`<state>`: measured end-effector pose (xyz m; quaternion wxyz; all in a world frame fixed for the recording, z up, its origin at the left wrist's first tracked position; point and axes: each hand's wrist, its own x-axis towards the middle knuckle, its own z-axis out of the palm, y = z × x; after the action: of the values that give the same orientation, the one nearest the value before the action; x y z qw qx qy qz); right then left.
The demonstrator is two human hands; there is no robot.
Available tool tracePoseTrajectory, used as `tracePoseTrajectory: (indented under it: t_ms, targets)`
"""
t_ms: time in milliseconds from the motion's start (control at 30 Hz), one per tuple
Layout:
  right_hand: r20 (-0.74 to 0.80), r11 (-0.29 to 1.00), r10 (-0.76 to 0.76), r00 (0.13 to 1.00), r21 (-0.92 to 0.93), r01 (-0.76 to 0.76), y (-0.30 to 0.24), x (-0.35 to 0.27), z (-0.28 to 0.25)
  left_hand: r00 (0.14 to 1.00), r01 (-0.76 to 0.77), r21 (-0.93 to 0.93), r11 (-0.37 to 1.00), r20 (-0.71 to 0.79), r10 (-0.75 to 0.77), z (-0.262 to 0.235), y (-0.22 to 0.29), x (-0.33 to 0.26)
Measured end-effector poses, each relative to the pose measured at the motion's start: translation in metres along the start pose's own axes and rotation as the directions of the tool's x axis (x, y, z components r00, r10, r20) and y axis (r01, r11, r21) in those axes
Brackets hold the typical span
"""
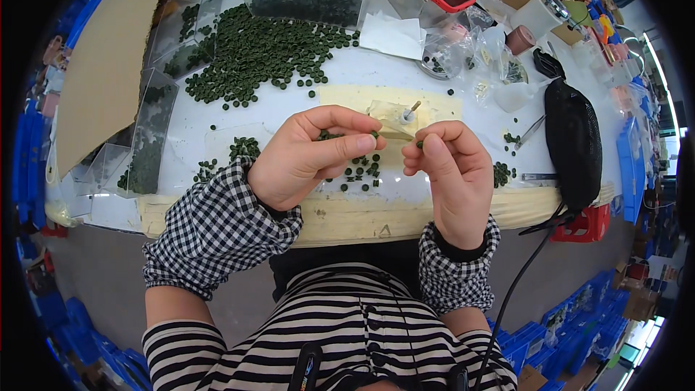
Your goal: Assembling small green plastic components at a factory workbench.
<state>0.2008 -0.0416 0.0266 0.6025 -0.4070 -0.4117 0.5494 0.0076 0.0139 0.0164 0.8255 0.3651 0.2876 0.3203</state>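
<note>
My left hand pinches a small dark green disc between thumb and forefinger, just above the table edge. My right hand pinches another small green disc at its fingertips, close beside the left hand. A thin tan stick spans between the two hands. Behind the fingertips stands a small pale fixture with a metal pin on a yellow pad. Several green discs lie on the table under my hands.
A big heap of green discs covers the white table at the back. Clear plastic trays stand at the left, a black pouch with a cable at the right. Bags, tape rolls and tweezers sit at the back right.
</note>
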Motion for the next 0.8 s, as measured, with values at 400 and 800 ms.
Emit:
tracePoseTrajectory:
  t_ms: [400, 800]
  targets:
    - [0.133, 0.928, 0.159, 0.978, 0.319, -0.194, 0.012, 0.004, -0.005, 0.999, -0.036, 0.008, 0.999, -0.008, 0.036, 0.001, -0.003, -0.001]
    - [0.102, 0.959, 0.136, 0.985, 0.237, -0.157, 0.014, 0.004, 0.001, 0.996, -0.072, 0.022, 0.997, -0.056, 0.073, 0.002, -0.004, 0.000]
